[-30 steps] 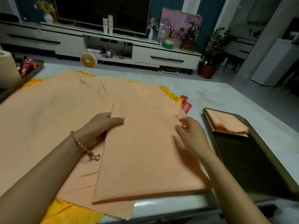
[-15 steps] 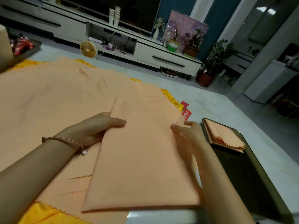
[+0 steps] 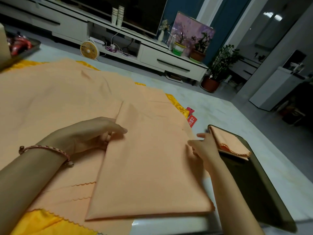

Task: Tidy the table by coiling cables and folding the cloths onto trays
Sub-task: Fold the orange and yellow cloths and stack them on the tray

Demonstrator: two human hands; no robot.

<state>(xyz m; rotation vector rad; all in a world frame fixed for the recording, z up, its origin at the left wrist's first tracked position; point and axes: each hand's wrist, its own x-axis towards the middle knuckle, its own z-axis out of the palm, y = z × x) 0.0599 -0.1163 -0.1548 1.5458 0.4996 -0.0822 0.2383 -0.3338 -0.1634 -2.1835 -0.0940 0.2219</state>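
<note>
**Q:** What is closest to the camera?
**A:** A folded peach cloth (image 3: 149, 170) lies flat at the near edge of a pale table (image 3: 237, 126). It rests on larger peach cloths (image 3: 50, 107) that are spread wide. A yellow cloth (image 3: 39, 223) shows beneath them at the near left corner.

**Q:** Where are the hands?
**A:** One is at each side of the folded cloth. The left hand (image 3: 88, 134), with a braided bracelet (image 3: 45, 149) on its wrist, rests on the cloth's left edge. Its fingers are nearly straight and the forefinger lies on top. The right hand (image 3: 205, 148) touches the right edge, fingers loosely extended and a little spread. Neither hand plainly grips anything.

**Q:** And to the right?
**A:** A dark tray (image 3: 257, 192) sits just beside the cloths. At its far end lies a smaller folded peach cloth (image 3: 228, 143) with a scalloped hem. A red packet (image 3: 192, 121) lies on the table just beyond the right hand.

**Q:** Farther back?
**A:** At far left, another tray (image 3: 32, 48) holds red items too blurred to identify. Across the floor stands a low white cabinet (image 3: 169, 60). A small round fan (image 3: 89, 50) is by it, and stacked paper cups (image 3: 117, 15) and potted plants (image 3: 197, 50) are on it.
</note>
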